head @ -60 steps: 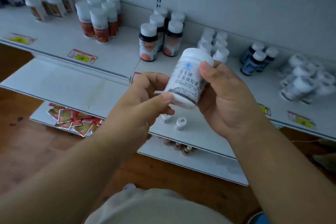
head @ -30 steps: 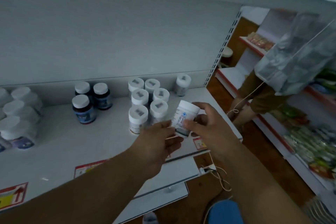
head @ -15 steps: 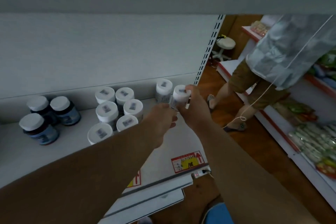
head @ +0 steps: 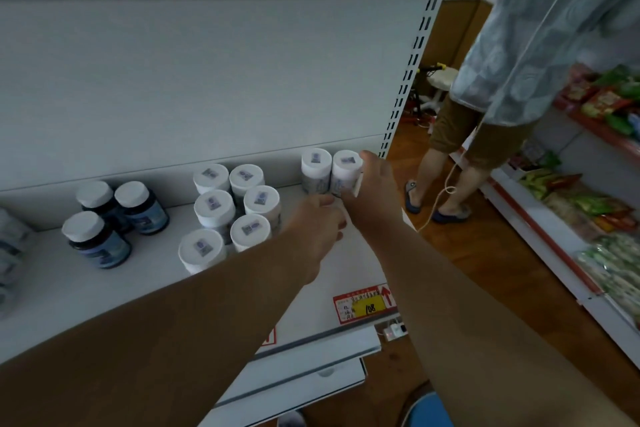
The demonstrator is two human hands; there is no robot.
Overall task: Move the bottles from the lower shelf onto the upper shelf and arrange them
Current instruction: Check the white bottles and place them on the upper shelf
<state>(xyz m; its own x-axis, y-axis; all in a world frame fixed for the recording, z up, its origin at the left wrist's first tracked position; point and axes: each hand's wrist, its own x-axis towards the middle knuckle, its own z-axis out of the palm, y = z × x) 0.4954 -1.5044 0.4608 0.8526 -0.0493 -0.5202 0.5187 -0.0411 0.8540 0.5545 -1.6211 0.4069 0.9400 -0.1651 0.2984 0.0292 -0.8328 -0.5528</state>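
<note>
Carried to the back of the shelf [head: 349,274], the bottle [head: 344,173] now stands upright, cap up, touching its neighbour [head: 314,170], right hand [head: 375,185] gripping it, left hand [head: 317,225] fingers loosely curled at its base.

held bottle [head: 346,173] right of rear bottle [head: 315,170] | six-bottle cluster [head: 230,211] left

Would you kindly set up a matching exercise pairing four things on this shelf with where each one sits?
Things:
1. white bottle in the right hand
2. dark bottles
3. cluster of six white bottles
4. red and yellow price tag

Places:
A. at the shelf's front edge
B. at the back right corner, beside another white bottle
C. left of the white cluster
D. mid-shelf, left of the hands

Pairs: 1-B, 2-C, 3-D, 4-A
</note>
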